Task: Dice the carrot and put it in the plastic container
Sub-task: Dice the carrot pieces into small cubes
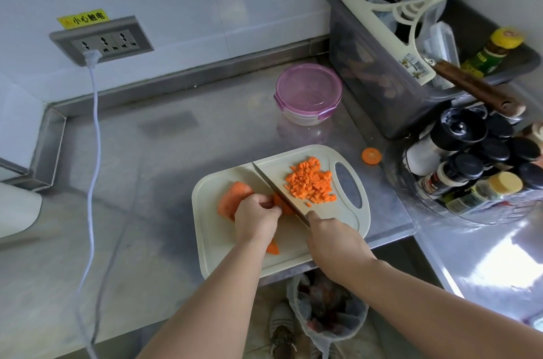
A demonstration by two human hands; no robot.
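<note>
Head camera, halfway there: left hand (256,219) holds orange carrot (285,207), right hand (332,236) grips steel knife (274,189), diced heap (311,185) waits, purple-lidded plastic container (308,94) unopened.

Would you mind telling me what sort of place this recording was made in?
Most likely a kitchen, perhaps a commercial one: a stainless steel counter, a cutting board with diced carrot beside a knife, and a cluster of spice jars.

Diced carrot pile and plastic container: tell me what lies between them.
Head view: only the far edge of the cutting board and bare counter lie between the diced carrot pile and the plastic container. The carrot slice lies aside.
</note>
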